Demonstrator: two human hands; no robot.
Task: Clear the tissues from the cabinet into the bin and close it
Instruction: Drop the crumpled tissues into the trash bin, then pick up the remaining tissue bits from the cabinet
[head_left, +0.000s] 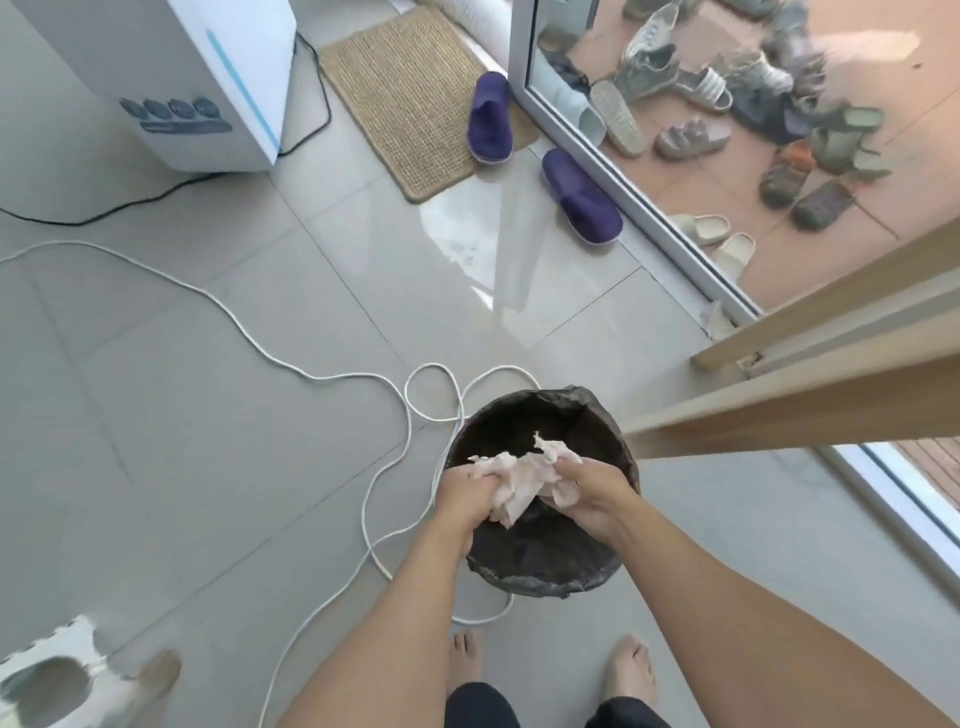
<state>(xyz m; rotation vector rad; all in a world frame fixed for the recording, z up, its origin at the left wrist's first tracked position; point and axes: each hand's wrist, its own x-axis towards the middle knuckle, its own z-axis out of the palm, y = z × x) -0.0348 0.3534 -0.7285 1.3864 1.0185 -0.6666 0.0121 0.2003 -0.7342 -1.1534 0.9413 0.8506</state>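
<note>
Head view shows your left hand (464, 491) and right hand (589, 493) both squeezing the tissues (519, 480) over the middle of the bin (540, 566), so lower them inside its rim, then let go so nothing falls out.

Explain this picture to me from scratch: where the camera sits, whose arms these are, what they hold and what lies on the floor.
There is no machine: the camera is worn on a person's head and looks down at their own bare arms and feet. The left hand and right hand together grip a crumpled wad of tissues over an open bin lined with a black bag. On the tiled floor a white cable loops around the bin; farther off lie two purple slippers and a woven doormat.
</note>
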